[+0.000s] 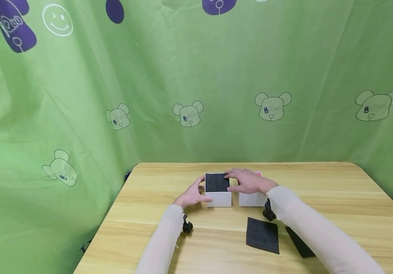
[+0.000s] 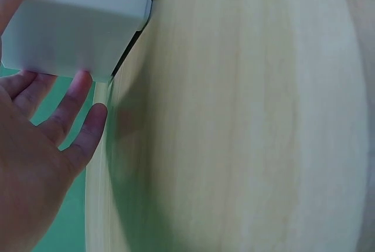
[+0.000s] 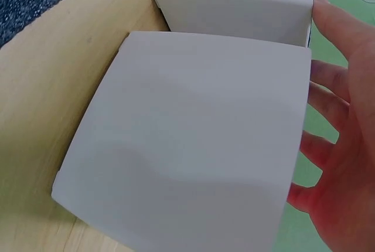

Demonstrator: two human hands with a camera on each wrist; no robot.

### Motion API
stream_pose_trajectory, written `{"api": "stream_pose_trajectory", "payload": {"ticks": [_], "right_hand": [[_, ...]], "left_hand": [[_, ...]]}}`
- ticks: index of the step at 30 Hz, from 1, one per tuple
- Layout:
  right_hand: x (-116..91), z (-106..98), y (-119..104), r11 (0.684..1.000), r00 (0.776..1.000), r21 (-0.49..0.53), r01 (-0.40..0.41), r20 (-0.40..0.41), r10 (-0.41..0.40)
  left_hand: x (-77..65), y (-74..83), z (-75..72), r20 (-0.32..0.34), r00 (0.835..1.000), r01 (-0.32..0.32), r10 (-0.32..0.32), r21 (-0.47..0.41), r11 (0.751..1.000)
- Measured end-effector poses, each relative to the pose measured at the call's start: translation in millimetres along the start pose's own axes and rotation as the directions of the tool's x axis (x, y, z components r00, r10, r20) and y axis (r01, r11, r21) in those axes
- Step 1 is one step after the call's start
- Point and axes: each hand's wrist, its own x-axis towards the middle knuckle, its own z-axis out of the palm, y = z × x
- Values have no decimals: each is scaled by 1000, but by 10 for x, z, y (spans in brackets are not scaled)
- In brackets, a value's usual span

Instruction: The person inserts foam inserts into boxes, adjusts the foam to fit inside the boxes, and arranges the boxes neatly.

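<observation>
On the table stands a white box (image 1: 219, 199) with a dark cloth square (image 1: 216, 183) lying across its top. My left hand (image 1: 192, 195) holds this box at its left side, thumb on the front and fingers around the back; the left wrist view shows the fingers (image 2: 79, 96) against its wall. My right hand (image 1: 246, 181) reaches over a second white box (image 3: 193, 123), with fingertips touching the right edge of the covered box. In the head view that hand partly hides the second box, where a bit of pink shows at the top.
Nearer me on the wooden table (image 1: 217, 243) lies a flat dark cloth square (image 1: 262, 235). Another dark cloth piece (image 1: 299, 242) is partly hidden under my right forearm. A green curtain (image 1: 230, 76) hangs behind the table's far edge.
</observation>
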Motion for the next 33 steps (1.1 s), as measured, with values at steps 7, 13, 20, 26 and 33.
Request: {"api": "stream_pose_trajectory", "payload": {"ticks": [7,13,20,26,33], "right_hand": [[-26,-6,28,1000,1000,-14,6,-11,-6],[-37,-16,32,1000,1000,-14,-1,0,1],[40,-16,-49,1000,1000,-29,-9,22,10],[198,35,-146,999,999,-12,29,30,-29],[348,126,-201,999,999,-13,33,29,-33]], "left_hand": [[-41,55,1,-7,1000,2,-2,-6,1000],[-28,43,4,1,1000,-6,6,-18,1000],[-14,35,-2,9,1000,-5,5,-1,1000],[-16,49,-14,13,1000,3,-3,3,1000],[0,8,-12,10,1000,-1,1,19,1000]]}}
